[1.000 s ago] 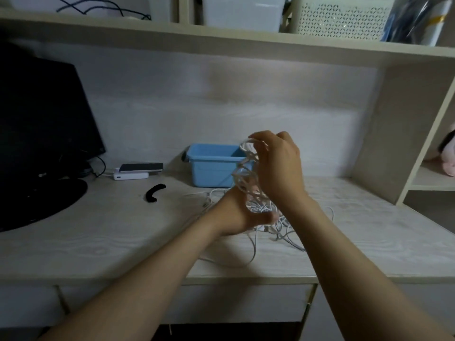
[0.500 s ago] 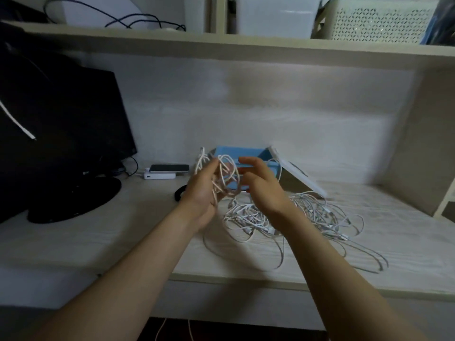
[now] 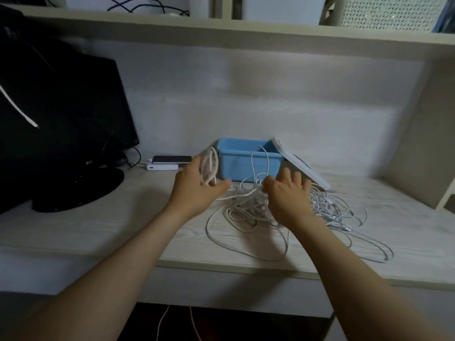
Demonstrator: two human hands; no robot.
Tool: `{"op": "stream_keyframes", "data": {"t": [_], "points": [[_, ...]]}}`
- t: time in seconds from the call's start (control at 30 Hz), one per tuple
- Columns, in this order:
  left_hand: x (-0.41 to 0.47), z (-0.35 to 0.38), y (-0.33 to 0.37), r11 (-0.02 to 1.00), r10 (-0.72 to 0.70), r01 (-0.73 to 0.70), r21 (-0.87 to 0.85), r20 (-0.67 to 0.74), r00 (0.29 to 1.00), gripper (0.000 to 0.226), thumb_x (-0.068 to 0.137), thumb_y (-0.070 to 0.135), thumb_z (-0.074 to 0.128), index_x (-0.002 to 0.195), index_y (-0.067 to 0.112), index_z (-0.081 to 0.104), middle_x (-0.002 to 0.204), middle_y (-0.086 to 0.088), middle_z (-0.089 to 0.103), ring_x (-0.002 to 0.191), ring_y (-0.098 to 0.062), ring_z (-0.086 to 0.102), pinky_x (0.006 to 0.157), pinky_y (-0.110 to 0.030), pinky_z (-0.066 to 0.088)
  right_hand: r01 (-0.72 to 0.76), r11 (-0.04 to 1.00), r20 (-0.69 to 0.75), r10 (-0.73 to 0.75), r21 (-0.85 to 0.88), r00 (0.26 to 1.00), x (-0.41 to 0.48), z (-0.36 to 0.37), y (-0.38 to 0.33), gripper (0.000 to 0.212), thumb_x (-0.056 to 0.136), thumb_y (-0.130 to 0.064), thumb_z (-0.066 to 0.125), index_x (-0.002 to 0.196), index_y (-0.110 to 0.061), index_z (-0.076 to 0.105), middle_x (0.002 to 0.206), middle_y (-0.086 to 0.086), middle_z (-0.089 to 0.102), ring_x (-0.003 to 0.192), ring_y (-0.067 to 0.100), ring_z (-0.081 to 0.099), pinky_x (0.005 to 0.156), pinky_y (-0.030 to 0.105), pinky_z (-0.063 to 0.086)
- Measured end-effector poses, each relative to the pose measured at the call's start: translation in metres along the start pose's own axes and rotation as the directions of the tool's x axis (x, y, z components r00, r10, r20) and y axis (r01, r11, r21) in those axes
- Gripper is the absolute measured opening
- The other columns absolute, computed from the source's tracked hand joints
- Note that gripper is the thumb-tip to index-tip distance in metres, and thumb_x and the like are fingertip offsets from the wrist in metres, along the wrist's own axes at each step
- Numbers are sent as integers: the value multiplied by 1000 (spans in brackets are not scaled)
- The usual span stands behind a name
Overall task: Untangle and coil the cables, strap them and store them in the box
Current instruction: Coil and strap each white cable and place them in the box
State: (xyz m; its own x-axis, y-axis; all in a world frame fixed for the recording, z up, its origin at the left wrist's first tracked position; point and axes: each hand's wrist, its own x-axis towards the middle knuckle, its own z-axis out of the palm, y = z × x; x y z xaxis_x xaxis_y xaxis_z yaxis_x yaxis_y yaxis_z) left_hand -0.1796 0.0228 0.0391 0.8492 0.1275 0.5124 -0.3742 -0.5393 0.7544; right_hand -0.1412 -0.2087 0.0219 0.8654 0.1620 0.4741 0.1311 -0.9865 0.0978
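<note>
A tangle of white cables (image 3: 248, 212) sprawls over the middle of the desk, with more loops (image 3: 339, 210) trailing to the right. My left hand (image 3: 194, 188) holds a small coil of white cable (image 3: 210, 163) looped round its fingers, raised in front of the blue box (image 3: 248, 161). My right hand (image 3: 288, 195) is over the tangle, its thumb and fingers pinching strands that run across to the left hand. The box stands open at the back, and its white lid (image 3: 300, 163) leans against its right side.
A black monitor (image 3: 61, 119) on a round stand fills the left of the desk (image 3: 123, 217). A white power bank with a phone on it (image 3: 167, 163) lies left of the box. A shelf with bins runs overhead, and a side panel closes the right.
Both hands have dropped from chest height toward the desk and moved apart. The coil has stayed with the left hand while the right hand went down onto the tangle. The view has shifted left.
</note>
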Motion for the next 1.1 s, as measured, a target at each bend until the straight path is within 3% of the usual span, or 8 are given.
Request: {"op": "stream_keyframes", "data": {"t": [0.1,0.2,0.4,0.53,0.67,0.77,0.9,1.1], "points": [[-8,-6,-4,937,84,-166,309,260,962,39,73,63,85,86,34,63,81,15,67,77,-3,63,66,-30,52,-57,997,-47,54,-47,997,4,0,-1,35,95,-13,55,127,-24,50,125,14,43,110,39,47,96,51,40],[-10,-1,-8,885,3,-139,445,293,956,36,88,56,73,69,29,59,73,10,62,75,-15,61,62,-33,47,4,995,-137,-18,-102,990,10,-5,-9,33,101,-18,46,135,-16,45,131,22,46,104,42,53,89,51,42],[-4,-3,0,950,-219,204,-235,-38,975,23,99,33,70,80,21,70,64,5,67,52,-4,61,49,-21,45,80,997,22,-80,-13,997,22,-6,-2,30,102,-38,48,128,-23,50,123,15,49,107,41,53,92,51,43],[8,5,13,517,-301,376,-769,247,921,23,106,26,56,107,13,74,105,5,79,106,-9,70,82,-27,53,28,978,178,-66,205,982,20,2,-2,28,110,-37,43,133,-24,53,125,15,50,118,42,51,102,57,42],[7,10,31,189,-183,446,-875,414,891,19,103,22,49,103,11,64,120,-11,76,126,-26,66,106,-33,41,113,982,164,-138,151,977,22,3,-6,24,107,-22,49,130,-28,53,124,10,55,119,37,55,98,51,41],[6,20,46,277,-153,430,-859,403,902,20,97,10,54,76,11,55,70,-8,63,79,-24,73,94,-36,51,236,970,115,-241,56,964,24,-2,-12,29,102,-14,53,128,-27,55,116,5,62,113,31,61,88,44,38],[4,26,39,959,-45,87,-272,156,987,28,83,14,76,103,28,63,81,11,67,66,-6,64,67,-23,52,263,964,-48,-262,40,964,26,-12,-8,25,108,-23,43,132,-24,42,103,7,63,91,34,65,83,45,43],[6,28,28,856,172,-243,456,193,966,12,87,38,69,96,31,68,88,5,71,85,-22,66,65,-31,46,351,932,-107,-359,-93,927,23,-20,-9,39,107,-39,41,143,-24,43,109,10,59,93,35,61,89,47,41]]}}
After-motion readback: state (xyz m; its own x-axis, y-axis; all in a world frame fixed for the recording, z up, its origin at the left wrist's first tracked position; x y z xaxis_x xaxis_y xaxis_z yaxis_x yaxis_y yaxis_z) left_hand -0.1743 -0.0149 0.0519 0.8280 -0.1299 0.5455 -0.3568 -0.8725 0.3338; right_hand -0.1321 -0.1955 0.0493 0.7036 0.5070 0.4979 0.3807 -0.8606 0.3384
